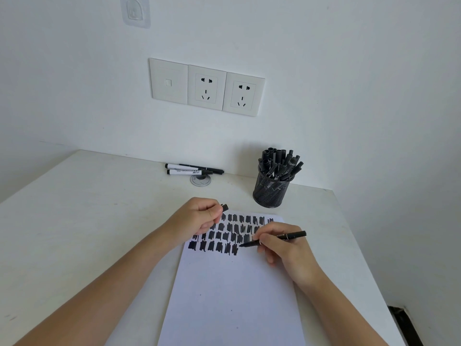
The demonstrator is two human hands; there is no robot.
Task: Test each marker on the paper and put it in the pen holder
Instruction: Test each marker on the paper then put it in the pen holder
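Many capped markers [280, 164] fill your mesh pen holder [271, 189], while your right hand [284, 248] grips a marker [274, 238] and your left hand [199, 216] is closed on its cap [225, 206].

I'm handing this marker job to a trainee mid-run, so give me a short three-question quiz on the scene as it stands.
1. True or false: the right hand holds a black marker with its tip at the paper.
2. Where does the pen holder stand? A) on the paper B) beyond the paper's far right corner C) at the table's left edge
3. Fill in: the left hand holds a small black ____, probably off that marker.

Key: 1 true. 2 B. 3 cap. Loose markers by the wall remain untested.
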